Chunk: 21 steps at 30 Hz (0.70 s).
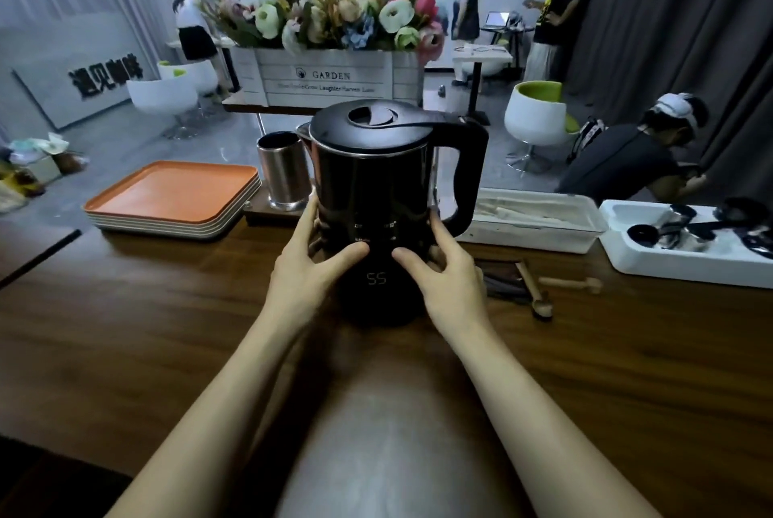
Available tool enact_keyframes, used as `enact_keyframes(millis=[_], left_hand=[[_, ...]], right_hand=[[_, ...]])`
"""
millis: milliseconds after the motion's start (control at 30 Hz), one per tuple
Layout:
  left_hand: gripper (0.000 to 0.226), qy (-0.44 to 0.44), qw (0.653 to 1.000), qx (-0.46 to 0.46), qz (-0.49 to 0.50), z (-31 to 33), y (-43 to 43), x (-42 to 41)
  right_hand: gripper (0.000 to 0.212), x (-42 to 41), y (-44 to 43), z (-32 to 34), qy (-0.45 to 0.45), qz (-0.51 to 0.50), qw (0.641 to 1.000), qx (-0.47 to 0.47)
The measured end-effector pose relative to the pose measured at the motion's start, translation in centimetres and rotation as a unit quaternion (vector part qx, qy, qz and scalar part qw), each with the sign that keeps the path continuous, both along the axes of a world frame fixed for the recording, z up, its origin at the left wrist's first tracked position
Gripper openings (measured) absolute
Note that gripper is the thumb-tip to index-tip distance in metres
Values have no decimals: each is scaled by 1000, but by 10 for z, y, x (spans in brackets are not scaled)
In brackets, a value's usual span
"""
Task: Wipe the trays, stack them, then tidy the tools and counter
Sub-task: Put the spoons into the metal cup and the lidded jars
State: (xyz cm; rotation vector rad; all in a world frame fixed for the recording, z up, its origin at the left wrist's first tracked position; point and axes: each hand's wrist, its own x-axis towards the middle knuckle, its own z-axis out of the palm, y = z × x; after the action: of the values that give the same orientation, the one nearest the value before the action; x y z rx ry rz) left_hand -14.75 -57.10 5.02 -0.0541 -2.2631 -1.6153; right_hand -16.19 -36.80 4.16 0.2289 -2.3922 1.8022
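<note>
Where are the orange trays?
In the head view, the stack of orange trays sits at the far left of the wooden counter, just left of the steel cup and the black kettle.

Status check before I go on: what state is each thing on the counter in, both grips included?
Kettle: upright on the counter, lid shut, display reads 55.
Left grip: holds the kettle's left side.
Right grip: holds the kettle's right side.
Trays: stacked, orange one on top.
Steel cup: upright, behind the kettle.
Wooden brush: lying loose on the counter.
White bin: open, wooden tools inside.
White tub: open, dark scoops inside.
</note>
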Motion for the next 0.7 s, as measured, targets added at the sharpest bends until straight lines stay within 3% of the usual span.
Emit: enact_keyframes(millis=[233, 433, 700], left_hand=[[92, 4, 1000, -9, -21, 11, 104, 35], [86, -13, 999, -6, -29, 19, 194, 63], [85, -19, 992, 21, -120, 15, 338, 52]], right_hand=[[72, 36, 98, 6, -2, 4, 1000, -21], [76, 71, 192, 11, -4, -53, 998, 23], [81, 97, 332, 15, -25, -143, 988, 49]])
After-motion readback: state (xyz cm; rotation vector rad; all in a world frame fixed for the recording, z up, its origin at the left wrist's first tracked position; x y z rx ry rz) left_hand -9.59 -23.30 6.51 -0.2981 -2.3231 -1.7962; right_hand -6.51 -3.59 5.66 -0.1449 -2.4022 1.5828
